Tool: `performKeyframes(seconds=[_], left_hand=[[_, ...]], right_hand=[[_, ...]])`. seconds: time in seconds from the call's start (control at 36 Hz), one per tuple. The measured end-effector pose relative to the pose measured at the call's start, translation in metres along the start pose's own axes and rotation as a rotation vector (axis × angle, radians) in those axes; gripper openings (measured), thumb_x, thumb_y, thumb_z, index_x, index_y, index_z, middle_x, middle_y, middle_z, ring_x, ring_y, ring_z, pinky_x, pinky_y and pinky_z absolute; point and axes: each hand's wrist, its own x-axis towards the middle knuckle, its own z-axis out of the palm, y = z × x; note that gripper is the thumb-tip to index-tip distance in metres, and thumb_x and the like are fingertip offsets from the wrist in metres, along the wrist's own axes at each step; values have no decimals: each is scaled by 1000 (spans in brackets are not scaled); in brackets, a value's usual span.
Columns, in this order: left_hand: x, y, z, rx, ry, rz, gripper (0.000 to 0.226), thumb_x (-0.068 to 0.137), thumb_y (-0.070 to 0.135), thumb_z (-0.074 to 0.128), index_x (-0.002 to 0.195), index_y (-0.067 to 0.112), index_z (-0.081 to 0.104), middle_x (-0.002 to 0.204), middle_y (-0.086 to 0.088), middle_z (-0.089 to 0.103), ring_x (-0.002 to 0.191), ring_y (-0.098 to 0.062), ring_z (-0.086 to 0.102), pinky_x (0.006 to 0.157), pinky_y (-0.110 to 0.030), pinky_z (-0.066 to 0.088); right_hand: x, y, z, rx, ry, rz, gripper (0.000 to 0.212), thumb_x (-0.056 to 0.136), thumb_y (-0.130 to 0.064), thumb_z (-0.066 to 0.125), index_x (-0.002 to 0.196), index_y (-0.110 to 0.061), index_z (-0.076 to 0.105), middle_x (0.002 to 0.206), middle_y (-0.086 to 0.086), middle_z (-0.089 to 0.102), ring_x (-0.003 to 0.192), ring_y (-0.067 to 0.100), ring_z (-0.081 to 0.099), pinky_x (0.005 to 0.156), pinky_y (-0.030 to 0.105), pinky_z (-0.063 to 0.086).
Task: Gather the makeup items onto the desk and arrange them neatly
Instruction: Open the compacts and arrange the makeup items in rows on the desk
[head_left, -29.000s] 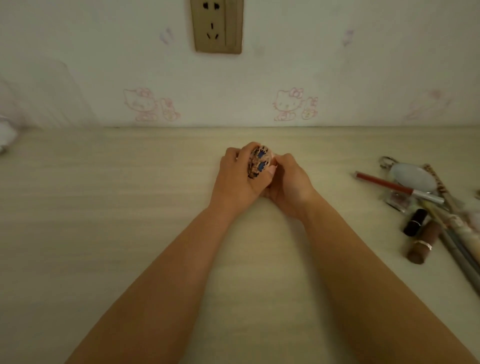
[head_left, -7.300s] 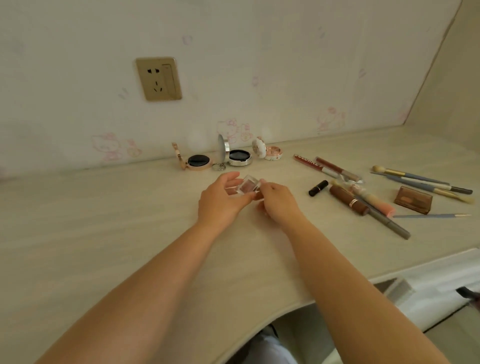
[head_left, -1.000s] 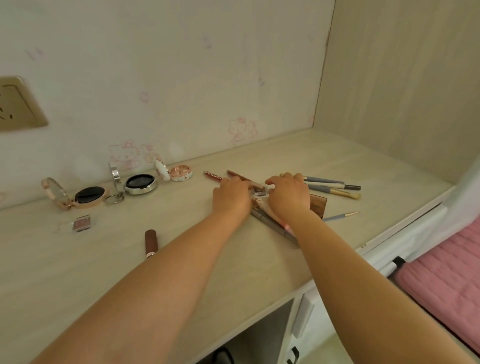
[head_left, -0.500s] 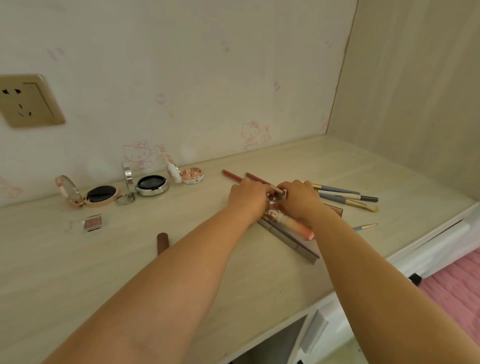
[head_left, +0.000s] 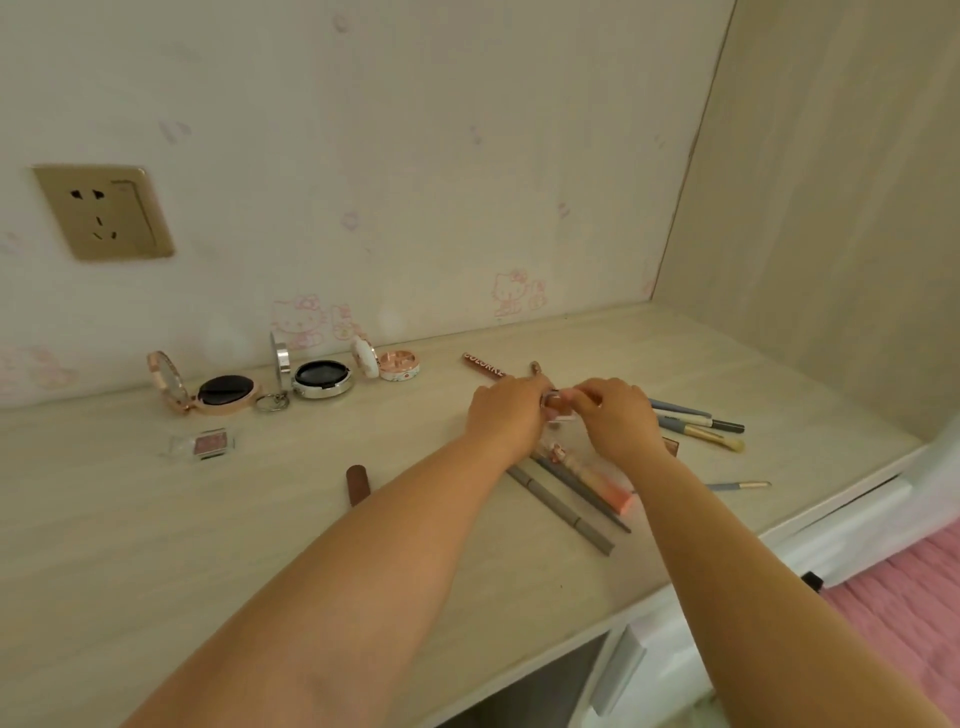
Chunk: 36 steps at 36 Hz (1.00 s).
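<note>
Right now your left hand (head_left: 506, 413) and right hand (head_left: 615, 415) meet over the desk (head_left: 156, 545), and both pinch one small brownish item with a metal ring (head_left: 554, 401) between their fingertips; what exactly it is, you cannot tell from here. Just beneath your hands lie two grey pencils (head_left: 561, 506) and a pink tube (head_left: 597, 478) side by side, slanting toward the desk's front edge. A red pencil (head_left: 483, 365) lies beyond your left hand, nearer the wall. To the right of your right hand several brushes (head_left: 698, 423) lie together, and a single thin brush (head_left: 737, 486) lies apart, closer to the edge. A brown palette (head_left: 671, 447) shows only at its corner behind your right wrist. Along the wall to the left stand three opened compacts: a rose-gold one (head_left: 218, 392), a silver one (head_left: 319, 376) and a small white one (head_left: 392, 366). In front of them lie a clear eyeshadow case (head_left: 205, 444) and a brown lipstick (head_left: 357, 483), partly behind your left forearm.
</note>
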Motion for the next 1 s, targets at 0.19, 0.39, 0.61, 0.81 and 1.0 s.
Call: performKeyframes(seconds=[0.19,0.39,0.61,0.81,1.0], left_hand=[[-18,-18,-36,-558,82,-173,26,87,31,63,107,16,62,104,1,66,94,-13,59,78,-21,41],[-69,-71,-80,-640,294,-295,15,82,28,69,95,23,65,91,12,62,82,1,56,65,-2,37],[-148,-129,-119,-565,362,-468,38,88,33,60,125,23,59,122,0,61,113,-15,55,97,-29,41],[-202,-170,-130,-524,472,-653,52,75,41,72,122,22,58,119,1,63,100,-9,57,77,-15,37],[-223,-185,-126,-500,562,-635,43,75,35,74,115,24,63,105,3,60,99,-11,58,82,-18,38]], right_hand=[[-17,-51,-5,508,72,39,20,92,-35,52,79,-23,61,71,-6,57,65,10,50,53,24,34],[-53,-111,27,887,-250,116,17,94,-18,50,82,-15,60,70,4,61,59,13,60,53,20,45],[-104,-193,85,1037,-473,81,17,93,-22,55,97,-6,59,76,6,66,62,12,66,55,18,51],[-146,-239,131,918,-511,-73,9,88,-16,57,97,-14,60,74,0,68,62,9,67,56,18,50],[-160,-241,146,801,-371,-265,26,86,-7,55,103,-21,69,88,-8,69,83,3,62,74,10,45]])
